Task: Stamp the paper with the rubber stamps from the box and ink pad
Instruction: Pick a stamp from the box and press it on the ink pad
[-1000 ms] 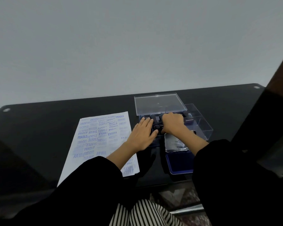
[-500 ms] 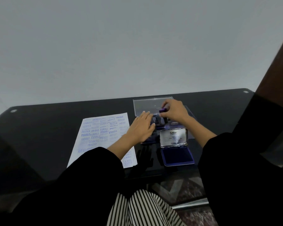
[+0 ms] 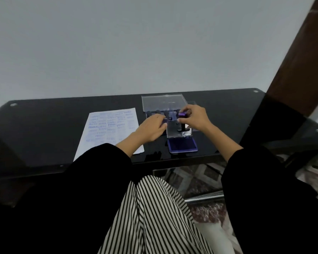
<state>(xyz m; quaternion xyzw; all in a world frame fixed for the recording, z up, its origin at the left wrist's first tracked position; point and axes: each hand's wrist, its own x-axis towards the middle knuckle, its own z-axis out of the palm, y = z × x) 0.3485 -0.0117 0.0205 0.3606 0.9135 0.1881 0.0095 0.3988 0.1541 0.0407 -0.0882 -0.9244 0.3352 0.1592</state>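
Stamp (image 3: 182,114) — in right hand (image 3: 196,118), left hand (image 3: 151,128) beside

Both forearms (image 3: 126,144) reach forward out of wide black sleeves (image 3: 99,165). The left hand (image 3: 151,128) lies palm down, fingers stretched forward and barely bent. The right hand (image 3: 195,118) sits slightly higher, its thumb and fingertips pinching the top of a purple-handled black rubber stamp (image 3: 182,115).

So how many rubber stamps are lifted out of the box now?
1: the right hand holds a purple rubber stamp above the ink pad lid. More in the box may be hidden.
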